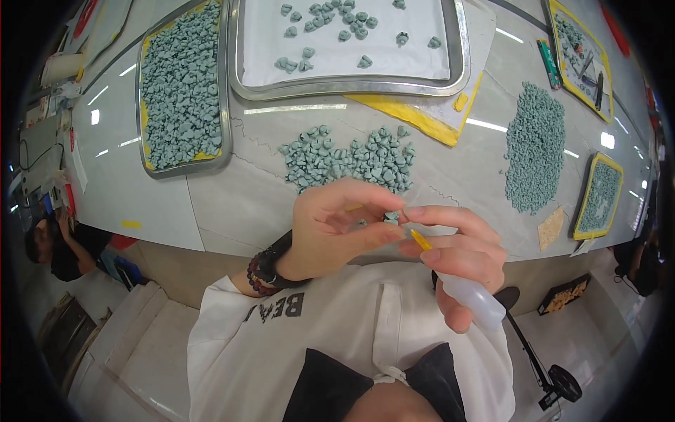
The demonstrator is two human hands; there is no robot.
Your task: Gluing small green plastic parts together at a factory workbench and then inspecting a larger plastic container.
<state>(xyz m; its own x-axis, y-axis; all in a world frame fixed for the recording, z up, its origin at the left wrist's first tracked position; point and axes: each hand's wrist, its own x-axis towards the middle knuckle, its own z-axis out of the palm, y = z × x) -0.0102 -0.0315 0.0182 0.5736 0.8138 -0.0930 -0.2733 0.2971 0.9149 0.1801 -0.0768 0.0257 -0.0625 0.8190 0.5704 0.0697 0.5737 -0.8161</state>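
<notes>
1. The left hand has its thumb and forefinger drawn nearly together, pinching a small grey-green piece between their tips.
2. That piece sits at the meeting point of both hands' fingertips; the right forefinger's tip is right beside it, and whether it touches, I cannot tell.
3. The right hand is partly closed, its fingers curled round a whitish bottle, which slants down and right from them.
4. The bottle's yellow nozzle pokes out between the right fingers, pointing up and left toward the piece, just below and right of it.
5. Directly beyond the left fingers, a loose pile of similar pieces lies on the table.
6. Farther out past that pile is a metal tray with a white liner and scattered pieces; a yellow-edged board lies partly under it.
7. Well left of the fingers, and farther out, stands a full tray.
8. Right of the fingers and beyond is a heap of smaller bits, with a yellow-rimmed tray farther right.
</notes>
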